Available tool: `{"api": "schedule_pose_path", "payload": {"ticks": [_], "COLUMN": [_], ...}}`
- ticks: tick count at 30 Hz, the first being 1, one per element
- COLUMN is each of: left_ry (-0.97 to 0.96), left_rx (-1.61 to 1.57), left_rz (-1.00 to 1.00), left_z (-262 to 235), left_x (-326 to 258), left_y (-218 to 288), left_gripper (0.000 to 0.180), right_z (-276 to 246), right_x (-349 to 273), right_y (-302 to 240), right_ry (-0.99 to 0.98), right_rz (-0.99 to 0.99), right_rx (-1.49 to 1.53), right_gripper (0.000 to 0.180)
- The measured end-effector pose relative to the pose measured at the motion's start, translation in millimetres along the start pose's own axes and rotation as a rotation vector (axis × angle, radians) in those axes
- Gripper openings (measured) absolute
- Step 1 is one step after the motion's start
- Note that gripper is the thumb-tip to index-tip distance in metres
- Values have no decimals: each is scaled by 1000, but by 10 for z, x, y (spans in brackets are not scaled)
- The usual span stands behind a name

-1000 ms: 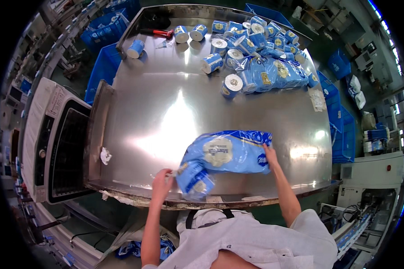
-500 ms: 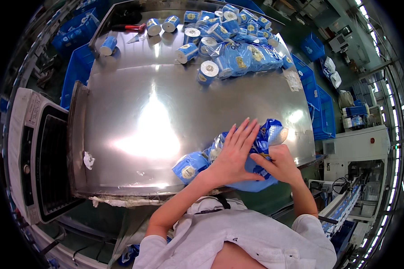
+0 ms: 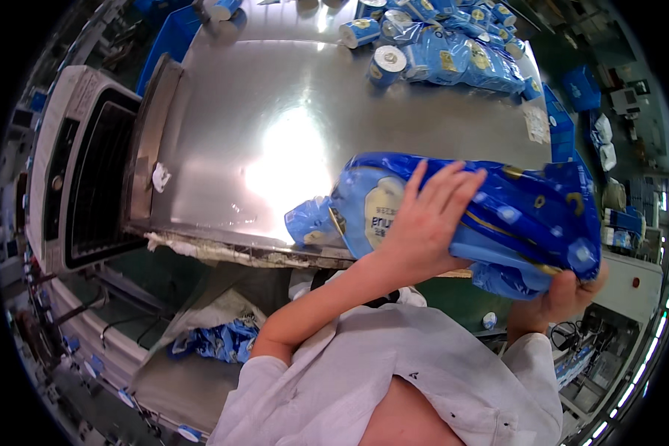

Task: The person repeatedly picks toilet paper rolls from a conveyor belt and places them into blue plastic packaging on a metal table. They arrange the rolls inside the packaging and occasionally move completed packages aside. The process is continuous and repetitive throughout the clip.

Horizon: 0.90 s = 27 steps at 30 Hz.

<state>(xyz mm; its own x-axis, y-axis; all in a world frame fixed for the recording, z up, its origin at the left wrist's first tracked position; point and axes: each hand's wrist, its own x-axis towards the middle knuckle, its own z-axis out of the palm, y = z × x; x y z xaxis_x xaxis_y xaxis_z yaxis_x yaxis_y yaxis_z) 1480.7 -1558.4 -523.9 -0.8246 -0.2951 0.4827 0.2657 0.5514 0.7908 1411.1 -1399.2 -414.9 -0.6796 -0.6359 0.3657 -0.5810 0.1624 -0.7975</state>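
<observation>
A large glossy blue plastic pack (image 3: pixel 383 178) is held up over the near right edge of the metal table, bulging and creased. My left hand (image 3: pixel 427 215) lies across its near face with fingers stretched over it and the thumb low, gripping it. At the pack's right end, my right hand (image 3: pixel 569 293) is closed on the gathered plastic; the fingers behind it are partly hidden. Just left of the pack, a light blue wrapped roll (image 3: pixel 308 219) rests on the table, touching or nearly touching it. What fills the pack cannot be seen.
Several blue-wrapped paper rolls (image 3: pixel 386 63) and a clear-blue filled pack (image 3: pixel 464 61) crowd the far right of the metal table (image 3: pixel 230 119). A white machine (image 3: pixel 67 171) stands left. Blue crates (image 3: pixel 561 123) line the right side. Crumpled blue plastic (image 3: pixel 227 340) lies below the table.
The pack has been lifted and swung to the right, its long side now showing. My right hand has moved right and down to its end. The head view has shifted nearer the table edge.
</observation>
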Motion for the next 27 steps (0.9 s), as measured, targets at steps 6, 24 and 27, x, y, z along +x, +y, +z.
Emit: {"api": "schedule_pose_path", "payload": {"ticks": [6,24,27], "left_ry": [47,-181,60], "left_rx": [35,-244,-98], "left_rz": [-16,-637,-585], "left_z": [85,-107,-121], "left_x": [128,199,26], "left_y": [-160,-396,-796], "left_gripper": [35,67,57], "right_z": [-295,326,441], "right_x": [561,1519,1906], "right_y": [232,336,534], "right_ry": [-513,-125,-11], "right_rz": [-251,-224,-416], "right_rx": [-113,635,844], "right_gripper": [64,29,28]}}
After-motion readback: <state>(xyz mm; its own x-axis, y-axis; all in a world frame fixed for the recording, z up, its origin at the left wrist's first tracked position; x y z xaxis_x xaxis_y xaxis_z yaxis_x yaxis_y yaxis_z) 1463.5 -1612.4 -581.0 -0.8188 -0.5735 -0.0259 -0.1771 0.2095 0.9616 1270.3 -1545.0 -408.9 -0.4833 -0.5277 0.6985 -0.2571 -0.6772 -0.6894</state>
